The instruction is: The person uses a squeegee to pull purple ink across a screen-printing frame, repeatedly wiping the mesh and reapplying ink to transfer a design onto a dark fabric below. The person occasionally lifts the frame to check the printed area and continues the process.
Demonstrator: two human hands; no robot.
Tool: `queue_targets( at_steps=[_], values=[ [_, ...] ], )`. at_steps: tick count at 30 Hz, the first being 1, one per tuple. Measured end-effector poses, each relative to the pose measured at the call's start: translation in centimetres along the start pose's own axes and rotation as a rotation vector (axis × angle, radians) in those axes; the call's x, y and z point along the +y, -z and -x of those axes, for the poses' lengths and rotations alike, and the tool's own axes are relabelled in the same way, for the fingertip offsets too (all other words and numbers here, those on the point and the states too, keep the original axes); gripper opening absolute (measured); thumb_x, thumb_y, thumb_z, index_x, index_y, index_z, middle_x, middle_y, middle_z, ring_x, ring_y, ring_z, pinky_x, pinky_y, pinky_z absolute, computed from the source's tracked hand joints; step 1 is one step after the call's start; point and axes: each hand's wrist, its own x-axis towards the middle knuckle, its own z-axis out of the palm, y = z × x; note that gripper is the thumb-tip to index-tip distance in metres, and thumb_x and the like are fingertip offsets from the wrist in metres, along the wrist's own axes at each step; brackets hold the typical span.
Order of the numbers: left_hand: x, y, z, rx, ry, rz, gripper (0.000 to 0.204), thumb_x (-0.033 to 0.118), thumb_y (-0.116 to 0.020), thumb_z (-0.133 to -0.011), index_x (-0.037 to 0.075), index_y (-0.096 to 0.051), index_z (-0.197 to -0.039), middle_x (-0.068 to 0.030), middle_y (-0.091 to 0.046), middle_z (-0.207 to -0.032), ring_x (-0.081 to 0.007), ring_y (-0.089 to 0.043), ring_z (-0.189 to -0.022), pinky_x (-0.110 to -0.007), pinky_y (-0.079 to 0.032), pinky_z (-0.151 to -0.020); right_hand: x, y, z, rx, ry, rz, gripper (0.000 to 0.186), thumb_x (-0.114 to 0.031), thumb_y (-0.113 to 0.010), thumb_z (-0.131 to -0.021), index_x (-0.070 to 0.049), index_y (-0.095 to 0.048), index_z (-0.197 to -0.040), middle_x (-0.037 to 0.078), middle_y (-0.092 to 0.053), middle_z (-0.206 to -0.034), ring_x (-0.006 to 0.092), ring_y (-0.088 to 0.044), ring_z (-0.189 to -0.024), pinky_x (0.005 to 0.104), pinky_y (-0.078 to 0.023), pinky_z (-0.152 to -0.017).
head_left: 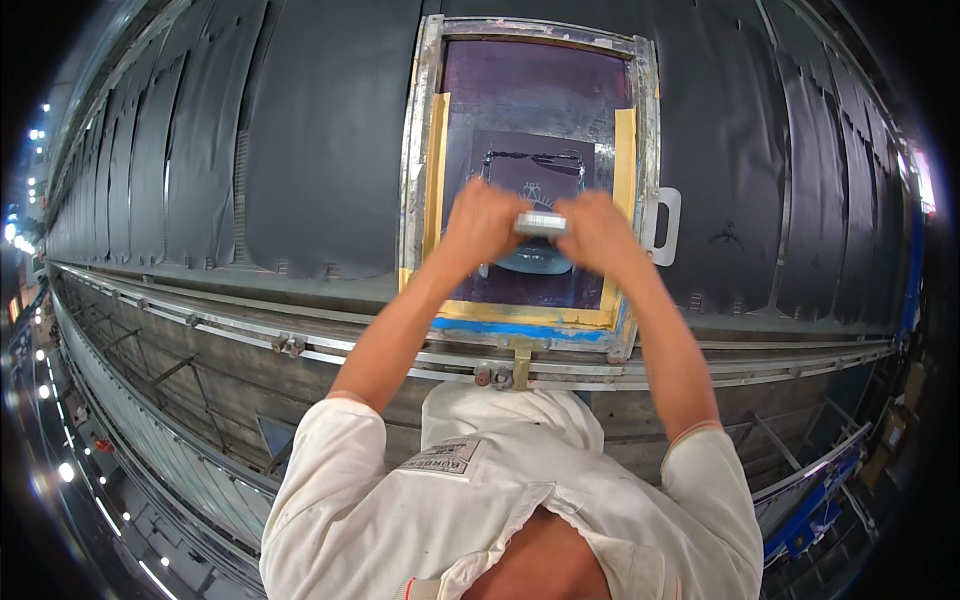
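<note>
My left hand point(484, 222) and my right hand point(596, 232) are both closed round a squeegee point(542, 224), one at each end of its pale, metallic-looking grip. They hold it over the lower middle of a screen-printing frame point(412, 170) with a worn metal border. Wet, bluish ink point(535, 262) shows on the mesh just on my side of the squeegee. Beyond it, a small light design and dark glossy ink streaks point(535, 157) are visible. Yellow tape point(625, 150) lines the frame's inner sides. The hands are slightly blurred, and the squeegee's blade is hidden.
Dark fabric pieces point(325, 140) cover the long table on both sides; one at right bears a small printed mark point(725, 236). A white handle point(665, 227) juts from the frame's right side. Metal rails point(400, 357) with a bracket point(521, 365) run along the near edge.
</note>
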Motion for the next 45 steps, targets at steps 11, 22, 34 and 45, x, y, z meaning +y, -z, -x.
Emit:
queue_targets(
  at_steps=[11,22,34,45],
  values=[
    [-1.9,3.7,-6.3,-0.057,0.103,0.03,0.015,0.014,-0.081,-0.076,0.014,-0.079,-0.09,-0.0068,-0.076,-0.09,-0.0296,-0.069,-0.085,-0.043,-0.047,-0.079,8.9,0.1,5.2,0.566,-0.927,-0.386,0.032,-0.04,-0.068,-0.097,-0.009,-0.071,-0.105,0.013,-0.071,-0.082,0.029,-0.068,-0.078,0.0397,-0.051,-0.076],
    [6.3,-0.5,10.3,0.335,-0.01,-0.148,0.053,-0.003,-0.072,-0.059,0.016,-0.071,-0.108,0.0037,-0.071,-0.106,-0.022,-0.056,-0.085,-0.038,-0.041,-0.076,5.8,4.6,4.4,0.654,-0.788,-0.835,0.025,-0.03,-0.067,-0.101,-0.005,-0.067,-0.101,-0.001,-0.055,-0.061,0.0065,-0.047,-0.052,0.0288,-0.036,-0.049],
    [5.8,2.9,5.6,0.097,0.044,-0.177,0.037,-0.001,-0.076,-0.061,0.015,-0.075,-0.094,0.0035,-0.074,-0.096,-0.0228,-0.062,-0.083,-0.039,-0.043,-0.077,7.4,1.6,5.5,0.717,-0.738,-0.894,0.026,-0.031,-0.066,-0.101,-0.005,-0.065,-0.098,-0.001,-0.058,-0.061,0.0052,-0.049,-0.055,0.0284,-0.038,-0.054],
    [0.9,5.7,-3.2,-0.062,0.035,-0.01,0.019,0.025,-0.086,-0.069,0.018,-0.077,-0.084,-0.0072,-0.073,-0.078,-0.0317,-0.071,-0.079,-0.047,-0.051,-0.079,6.2,5.6,2.6,0.558,-0.392,-0.088,0.039,-0.042,-0.072,-0.092,-0.007,-0.072,-0.109,0.017,-0.075,-0.098,0.034,-0.067,-0.101,0.0447,-0.047,-0.097]
  ],
)
